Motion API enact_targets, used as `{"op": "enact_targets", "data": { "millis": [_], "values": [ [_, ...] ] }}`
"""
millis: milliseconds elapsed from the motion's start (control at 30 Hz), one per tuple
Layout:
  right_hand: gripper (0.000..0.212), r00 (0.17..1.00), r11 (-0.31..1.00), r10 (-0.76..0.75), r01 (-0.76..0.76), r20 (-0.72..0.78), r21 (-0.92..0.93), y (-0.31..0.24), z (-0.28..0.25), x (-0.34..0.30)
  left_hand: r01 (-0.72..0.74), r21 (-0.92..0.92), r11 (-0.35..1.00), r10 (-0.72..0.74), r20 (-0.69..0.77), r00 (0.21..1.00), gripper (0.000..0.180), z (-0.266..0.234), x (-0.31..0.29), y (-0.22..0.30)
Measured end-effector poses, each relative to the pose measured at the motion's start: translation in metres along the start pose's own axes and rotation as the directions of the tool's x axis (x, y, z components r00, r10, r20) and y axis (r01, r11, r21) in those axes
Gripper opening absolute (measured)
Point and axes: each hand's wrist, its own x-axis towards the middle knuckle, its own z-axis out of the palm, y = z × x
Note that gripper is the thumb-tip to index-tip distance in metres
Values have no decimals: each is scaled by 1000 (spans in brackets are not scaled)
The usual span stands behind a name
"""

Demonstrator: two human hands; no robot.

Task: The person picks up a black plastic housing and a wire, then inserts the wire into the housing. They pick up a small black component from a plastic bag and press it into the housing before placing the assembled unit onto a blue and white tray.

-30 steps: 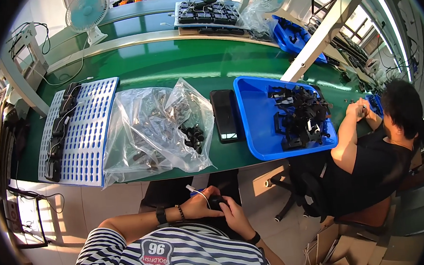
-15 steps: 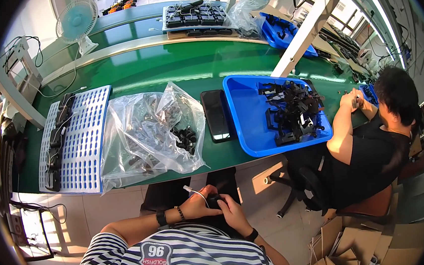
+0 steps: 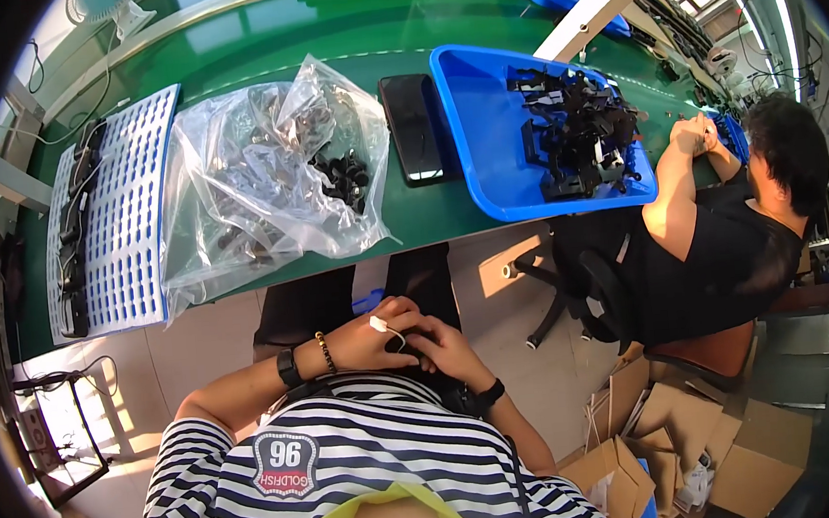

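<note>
Close to my body, below the bench edge, my left hand (image 3: 370,340) and my right hand (image 3: 449,350) meet with fingers curled together. Between them is a small dark part, mostly hidden by the fingers. A thin white cable with a white connector (image 3: 378,324) loops out over the back of my left hand. On the bench ahead lies a clear plastic bag (image 3: 234,195) with small black parts (image 3: 345,179) showing at its right side. A blue bin (image 3: 488,146) holds a heap of black plastic brackets (image 3: 580,134).
A white perforated tray (image 3: 133,203) with a row of black cabled parts (image 3: 72,232) lies at the left. Between bag and bin rests a black phone (image 3: 412,128). A co-worker (image 3: 716,255) sits at the right, near cardboard boxes (image 3: 677,433). A white post (image 3: 599,6) rises behind the bin.
The view has tilted down, so the bench sits higher in the picture. My left hand's fingers now cover more of the dark part, and the white connector lies over that hand.
</note>
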Motion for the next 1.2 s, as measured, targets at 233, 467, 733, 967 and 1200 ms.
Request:
{"op": "enact_targets", "data": {
  "millis": [233, 467, 733, 967, 1200],
  "values": [
    [30, 946, 884, 9, 145, -325, 444, -1, -3, -13, -429, 190, 883, 424, 72, 903, 36, -19, -9, 15],
    [35, 906, 793, -209, 378, -368, 479, -54, 5, -19, -121, -392, 912, -132, -560, 818, 45, 2, 3, -7],
    [40, 886, 894, -330, 404, -326, 192, -46, 32, -5, 85, -976, 199, -251, 33, 967, 59, -1, -9, -11],
    [32, 918, 844, -368, 263, -149, -467, -84, 26, -9, 92, -957, 276, -308, 3, 952, 51, 7, -25, -37],
    [8, 726, 638, -661, 413, -188, -649, -217, 21, -17, 300, -789, 536, -352, 113, 929, 48, 10, -44, -72]
  ]
}}
